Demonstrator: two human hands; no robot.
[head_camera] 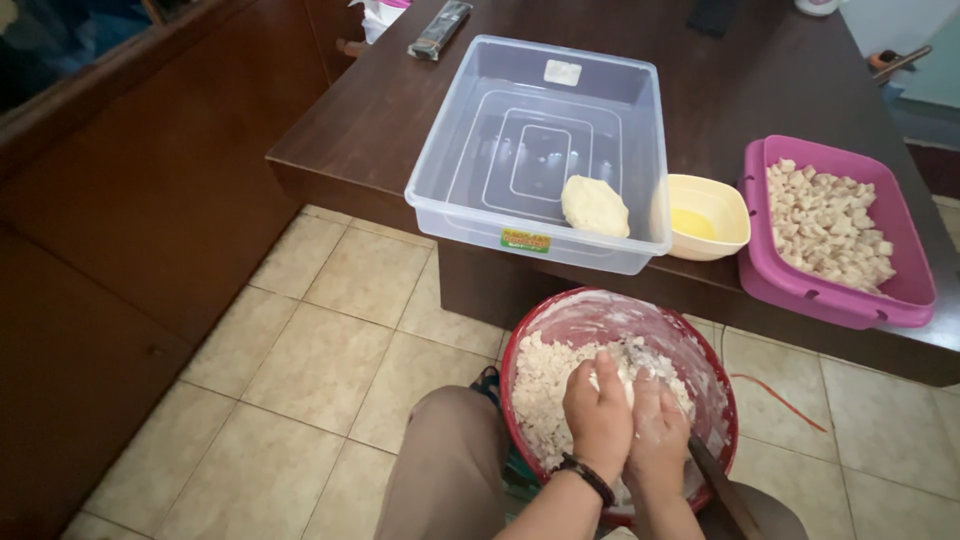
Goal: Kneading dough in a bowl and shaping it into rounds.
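A red bowl (560, 315) smeared with white flour rests on my lap, holding a crumbly pale dough (540, 385). My left hand (597, 412) and my right hand (658, 425) are pressed together inside the bowl, cupped around a lump of that dough. Both hands are dusted white. A dark bracelet circles my left wrist. On the dark wooden table (400, 110) stands a clear plastic tub (480, 215) with one shaped pale patty (594, 206) in its near right corner.
A small yellow bowl (730, 215) of yellow liquid sits right of the tub. Beside it a pink tray (800, 285) holds several pale cubes. A dark flat object (438, 28) lies at the table's far side. Beige floor tiles (320, 370) spread to the left, beside a wooden cabinet (130, 200).
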